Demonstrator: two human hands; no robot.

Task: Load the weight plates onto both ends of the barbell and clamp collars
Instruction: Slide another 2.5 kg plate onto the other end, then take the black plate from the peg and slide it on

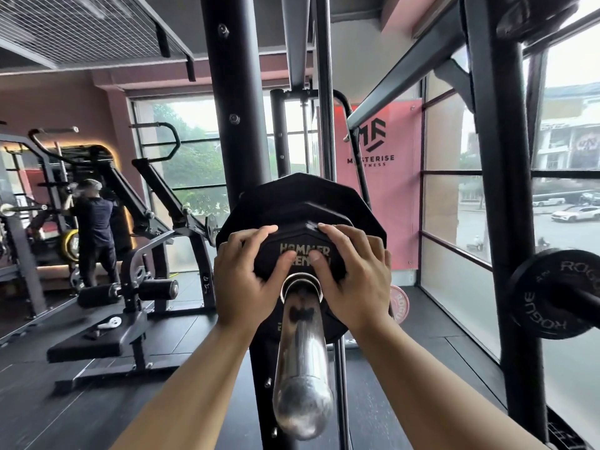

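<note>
While my left hand (246, 284) and right hand (354, 280) clasp the small plate (303, 245) by opposite edges, equally near, the barbell (302, 368) runs lengthwise straight back toward me; I'd push the small plate away, flush against the bigger plate (302, 193).

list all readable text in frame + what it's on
"HAMMER": small plate gripped by left hand and right hand; the line below is mostly covered, only "REN" shows.
"ROGUE": black plate at right, printed more than once.
"ROGUE": red plate, low by the window.
"M STERISE" over "TNESS": red banner; a bar hides letters.
Street signs outside: too blurred.
</note>
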